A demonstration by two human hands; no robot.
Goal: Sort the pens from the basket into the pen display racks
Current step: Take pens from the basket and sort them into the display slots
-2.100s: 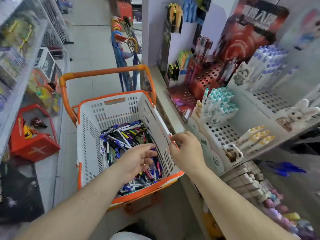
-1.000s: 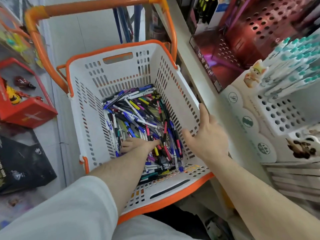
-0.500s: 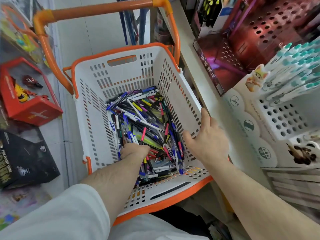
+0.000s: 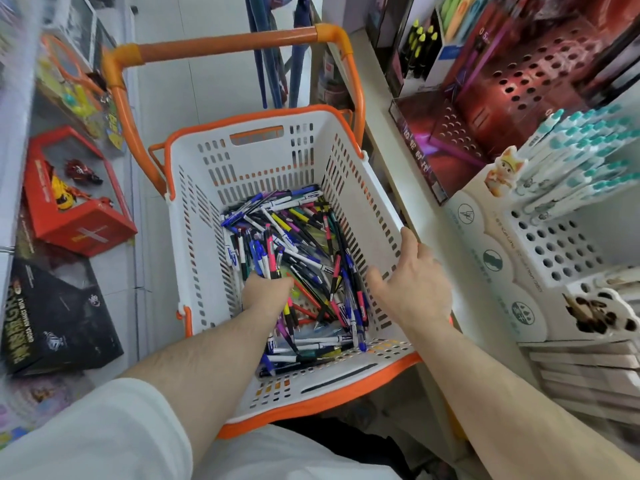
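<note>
Pens (image 4: 304, 258) heaped loose in basket (image 4: 363, 192), mixed colours, covering its floor. Left hand (image 4: 266, 289) down in the heap, fingers closed round a small bunch of pens (image 4: 268, 258) sticking up out of the fist. Right hand (image 4: 412, 282) gripping basket's right rim, thumb inside wall, fingers over the edge. Orange handle (image 4: 221, 46) raised at far end. White display rack (image 4: 554, 237) just right of basket, teal-capped pens (image 4: 575, 161) in upper holes. Red rack (image 4: 530, 84) beyond. Red box (image 4: 76, 199) on left shelf.
</note>
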